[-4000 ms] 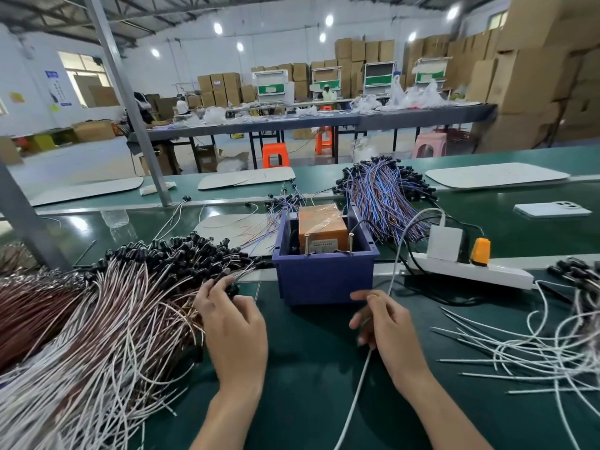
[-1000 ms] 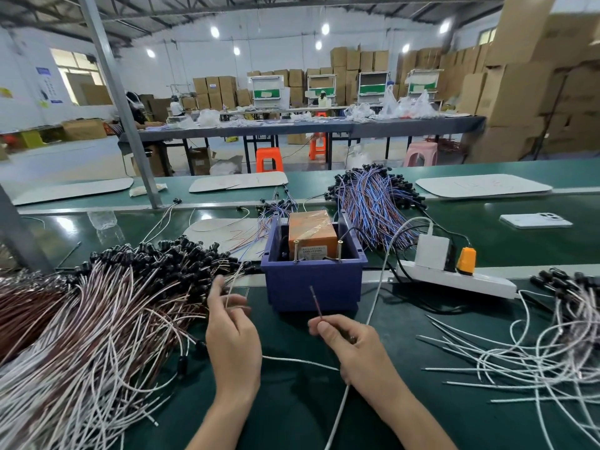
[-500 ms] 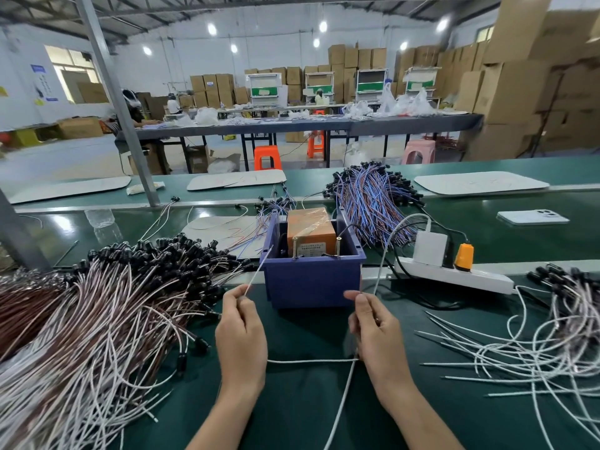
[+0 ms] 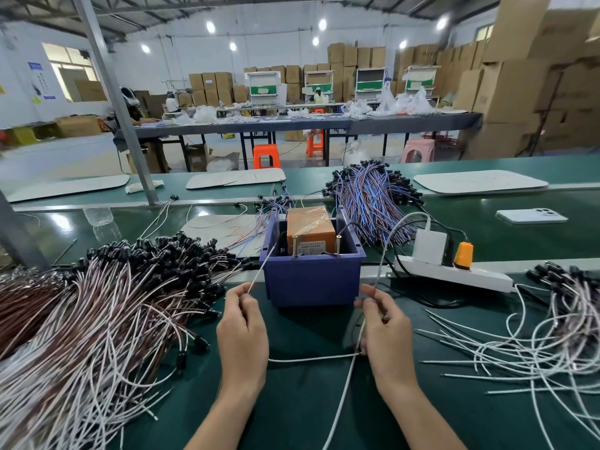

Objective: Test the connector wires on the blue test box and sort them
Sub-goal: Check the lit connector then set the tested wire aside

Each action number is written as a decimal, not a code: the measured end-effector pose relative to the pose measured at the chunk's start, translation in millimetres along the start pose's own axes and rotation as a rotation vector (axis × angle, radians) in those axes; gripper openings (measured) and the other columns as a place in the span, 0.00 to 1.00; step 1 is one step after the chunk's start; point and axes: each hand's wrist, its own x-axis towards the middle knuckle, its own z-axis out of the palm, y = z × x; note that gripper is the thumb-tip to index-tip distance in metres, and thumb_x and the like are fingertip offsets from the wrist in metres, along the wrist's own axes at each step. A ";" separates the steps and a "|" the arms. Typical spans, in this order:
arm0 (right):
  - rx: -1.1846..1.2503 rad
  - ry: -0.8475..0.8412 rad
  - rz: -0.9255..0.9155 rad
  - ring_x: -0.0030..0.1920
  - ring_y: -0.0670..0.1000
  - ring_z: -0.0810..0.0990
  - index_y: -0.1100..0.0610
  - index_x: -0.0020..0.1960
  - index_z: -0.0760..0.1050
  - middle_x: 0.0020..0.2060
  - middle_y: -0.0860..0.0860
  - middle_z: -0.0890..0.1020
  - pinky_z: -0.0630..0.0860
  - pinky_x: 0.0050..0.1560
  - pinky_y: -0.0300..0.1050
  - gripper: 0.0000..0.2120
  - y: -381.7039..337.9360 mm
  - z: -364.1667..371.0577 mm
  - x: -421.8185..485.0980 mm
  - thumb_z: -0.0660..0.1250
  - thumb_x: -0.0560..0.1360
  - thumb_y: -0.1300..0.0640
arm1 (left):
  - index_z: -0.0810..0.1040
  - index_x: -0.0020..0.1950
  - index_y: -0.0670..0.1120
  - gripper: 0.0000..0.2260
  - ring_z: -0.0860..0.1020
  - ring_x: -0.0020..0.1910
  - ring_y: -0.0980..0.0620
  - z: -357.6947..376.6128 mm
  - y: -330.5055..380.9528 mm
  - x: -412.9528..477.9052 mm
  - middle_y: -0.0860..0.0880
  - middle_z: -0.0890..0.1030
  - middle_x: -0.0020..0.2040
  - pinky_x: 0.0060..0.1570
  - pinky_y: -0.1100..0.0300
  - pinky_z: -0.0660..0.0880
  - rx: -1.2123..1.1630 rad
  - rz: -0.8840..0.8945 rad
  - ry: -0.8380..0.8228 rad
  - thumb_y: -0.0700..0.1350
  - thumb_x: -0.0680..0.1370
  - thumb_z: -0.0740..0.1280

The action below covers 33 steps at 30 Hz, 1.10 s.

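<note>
The left hand [image 4: 242,326] pinches one end of a white connector wire [image 4: 311,357] between thumb and forefinger, its other fingers curled in. The right hand [image 4: 386,329] is curled the same way, with thumb and forefinger nipped together on the wire's other end. A white charger cable [image 4: 341,401] passes through the same spot, so the strands are hard to tell apart there.

The fingertips sit just short of the front wall of the blue test box [image 4: 311,282]. Bare green bench mat [image 4: 292,423] lies between and below the wrists. The left is hemmed in by a heap of brown-and-white wires [image 4: 97,319] with black plugs, and the right by a looser spread of white wires [image 4: 535,345].

Between the hands the wire lies nearly level, running left to right. Above the left fingers its free end rises aslant, up and to the right, towards the box's left front corner.

The box is open-topped and holds a taped orange block [image 4: 311,225], with two brass posts [image 4: 294,245] upright at its front. Behind it lies a bundle of blue and purple wires [image 4: 370,203]. To the right are a white power strip [image 4: 454,275] carrying a white charger [image 4: 430,246] and an orange plug [image 4: 463,251], and farther off a phone [image 4: 532,216] lying face down
</note>
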 end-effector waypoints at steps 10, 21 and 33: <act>0.118 -0.011 0.037 0.20 0.47 0.67 0.45 0.59 0.77 0.42 0.46 0.87 0.67 0.19 0.39 0.13 -3.2 -7.9 5.7 0.64 0.82 0.63 | 0.73 0.51 0.57 0.10 0.64 0.23 0.57 -0.4 -1.2 1.8 0.57 0.69 0.25 0.24 0.63 0.61 -0.003 -0.008 0.022 0.45 0.85 0.55; -0.042 -0.018 -0.091 0.26 0.48 0.66 0.45 0.60 0.78 0.38 0.47 0.85 0.65 0.25 0.43 0.09 3.1 -7.7 5.5 0.61 0.84 0.52 | 0.73 0.51 0.58 0.10 0.63 0.23 0.57 0.1 0.3 0.1 0.58 0.69 0.24 0.23 0.64 0.61 -0.009 -0.006 0.008 0.45 0.85 0.56; -0.183 0.055 -0.412 0.37 0.44 0.81 0.45 0.58 0.72 0.41 0.39 0.82 0.72 0.37 0.33 0.10 0.7 17.9 6.1 0.59 0.81 0.43 | 0.74 0.51 0.58 0.08 0.62 0.23 0.57 0.4 0.1 -1.5 0.57 0.67 0.24 0.23 0.60 0.60 -0.027 0.021 -0.013 0.47 0.84 0.57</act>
